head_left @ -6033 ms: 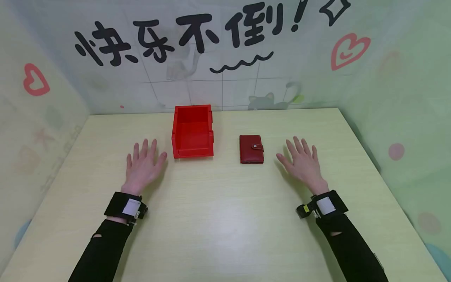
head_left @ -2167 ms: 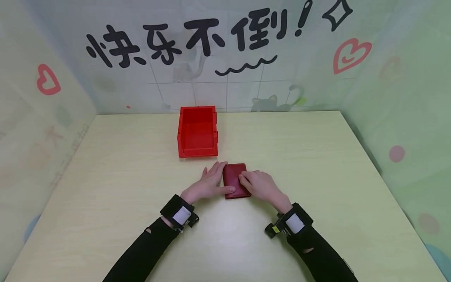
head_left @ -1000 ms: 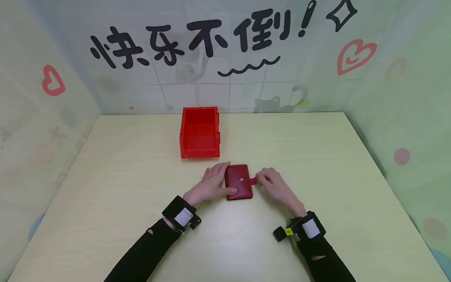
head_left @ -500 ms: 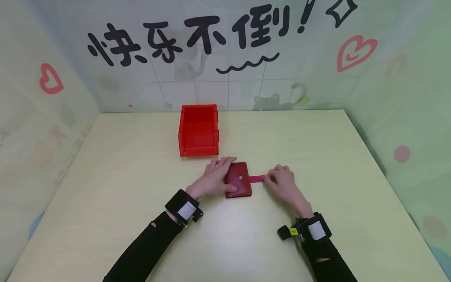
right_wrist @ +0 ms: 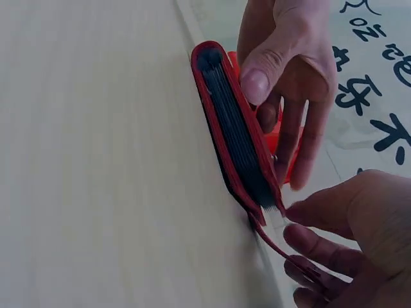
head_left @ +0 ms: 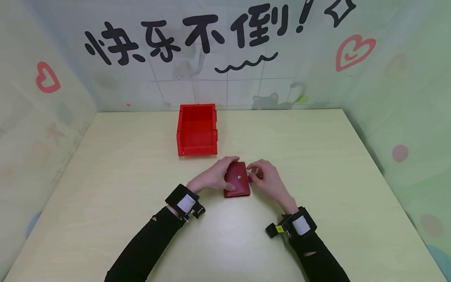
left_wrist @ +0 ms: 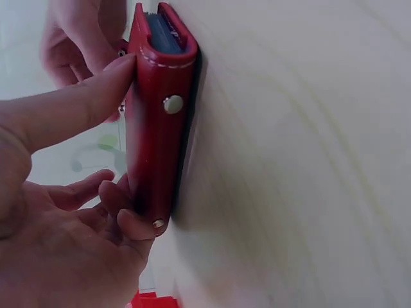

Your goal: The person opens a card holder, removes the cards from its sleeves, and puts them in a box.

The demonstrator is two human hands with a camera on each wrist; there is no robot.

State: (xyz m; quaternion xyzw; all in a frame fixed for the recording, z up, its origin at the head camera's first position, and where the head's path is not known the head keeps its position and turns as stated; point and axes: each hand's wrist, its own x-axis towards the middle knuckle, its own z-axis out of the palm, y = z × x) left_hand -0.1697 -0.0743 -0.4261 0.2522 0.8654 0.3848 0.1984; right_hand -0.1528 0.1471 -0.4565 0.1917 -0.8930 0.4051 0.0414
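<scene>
Revealing pages (right_wrist: 237, 131) unseen overhead, wrist views show left fingers (left_wrist: 133, 224) gripping wallet (left_wrist: 152, 147), right (right_wrist: 331, 206) unclear.

The head camera looks forward and down from up over the bench (head_left: 123, 164) here, far enough back to take in the box (head_left: 196, 151) and the wall (head_left: 313, 58). Close in and tipped sideways, the left wrist camera (head_left: 200, 210) peers low at the wallet (head_left: 239, 185) from beside the left hand (head_left: 214, 176), while the right wrist camera (head_left: 271, 230), equally near, faces it from the other side, past the right hand (head_left: 269, 181). Those two share the wallet, both hands and bits of the box.
</scene>
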